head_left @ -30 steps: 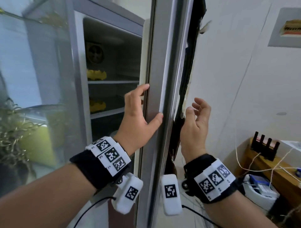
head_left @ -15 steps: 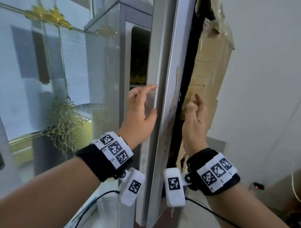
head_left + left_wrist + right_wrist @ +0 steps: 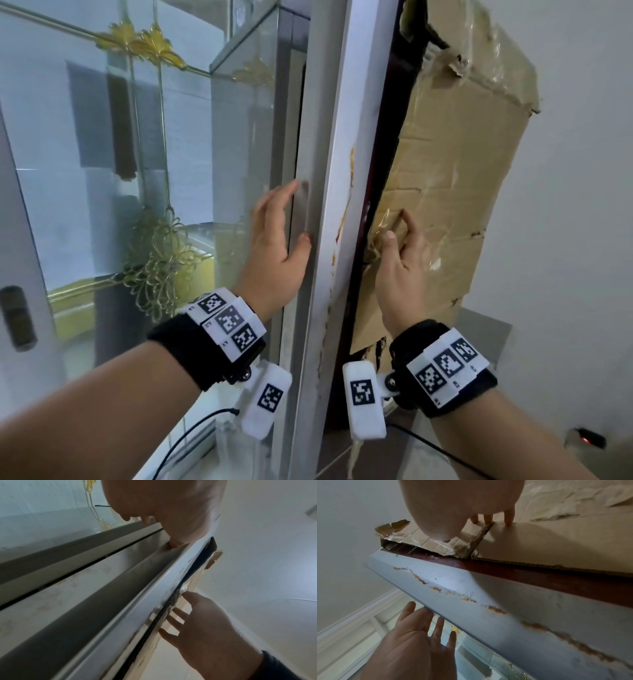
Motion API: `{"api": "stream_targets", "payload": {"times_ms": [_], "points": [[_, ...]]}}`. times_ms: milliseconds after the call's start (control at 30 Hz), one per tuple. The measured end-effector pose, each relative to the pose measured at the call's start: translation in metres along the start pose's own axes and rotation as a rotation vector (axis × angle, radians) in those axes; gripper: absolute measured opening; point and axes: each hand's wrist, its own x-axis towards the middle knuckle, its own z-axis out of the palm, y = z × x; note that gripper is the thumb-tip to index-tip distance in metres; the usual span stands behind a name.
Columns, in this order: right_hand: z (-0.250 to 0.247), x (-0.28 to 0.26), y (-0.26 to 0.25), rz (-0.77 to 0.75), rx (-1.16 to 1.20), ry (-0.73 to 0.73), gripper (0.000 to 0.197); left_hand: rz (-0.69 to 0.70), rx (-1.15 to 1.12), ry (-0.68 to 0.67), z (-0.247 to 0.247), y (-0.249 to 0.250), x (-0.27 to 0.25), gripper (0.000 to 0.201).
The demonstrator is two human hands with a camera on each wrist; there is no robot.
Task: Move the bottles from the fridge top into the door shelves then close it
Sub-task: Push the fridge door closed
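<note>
No bottles show in any view. The grey fridge door (image 3: 339,164) stands edge-on, almost against the fridge body (image 3: 246,154), with only a thin dark gap left. Rust streaks run along the door's edge (image 3: 488,595). Brown cardboard (image 3: 455,171) is taped over the door's front. My left hand (image 3: 279,240) lies on the door's inner edge with straight fingers, its thumb tucked into the edge groove (image 3: 173,545). My right hand (image 3: 400,253) touches the cardboard (image 3: 539,540) with its fingertips (image 3: 508,519) and holds nothing.
A glass partition (image 3: 102,171) with gold ornaments fills the left. A white wall (image 3: 575,205) is close on the right. A small black device with a red light (image 3: 589,440) lies low at the right. Cables hang from both wrists.
The door has swung nearly shut, and the fridge's inner shelves have gone out of sight. Both hands went with it, and my right hand now touches the cardboard.
</note>
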Motion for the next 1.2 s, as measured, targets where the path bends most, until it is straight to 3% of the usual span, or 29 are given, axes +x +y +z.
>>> {"api": "stream_targets", "payload": {"times_ms": [467, 567, 733, 1033, 1200], "points": [[0.030, 0.018, 0.014, 0.024, -0.015, -0.156, 0.049, -0.439, -0.079, 0.029, -0.005, -0.032, 0.024, 0.060], [0.039, 0.022, 0.017, 0.019, -0.061, -0.189, 0.052, -0.532, -0.096, -0.020, -0.006, -0.046, 0.029, 0.059], [0.042, 0.027, 0.021, -0.006, -0.132, -0.165, 0.053, -0.559, -0.285, -0.107, -0.004, -0.057, 0.031, 0.062], [0.044, 0.023, 0.020, 0.020, -0.118, -0.166, 0.055, -0.587, -0.280, -0.126, -0.007, -0.051, 0.031, 0.060], [0.036, 0.020, 0.015, 0.025, -0.098, -0.192, 0.054, -0.624, -0.220, 0.001, -0.002, -0.039, 0.029, 0.068]]}}
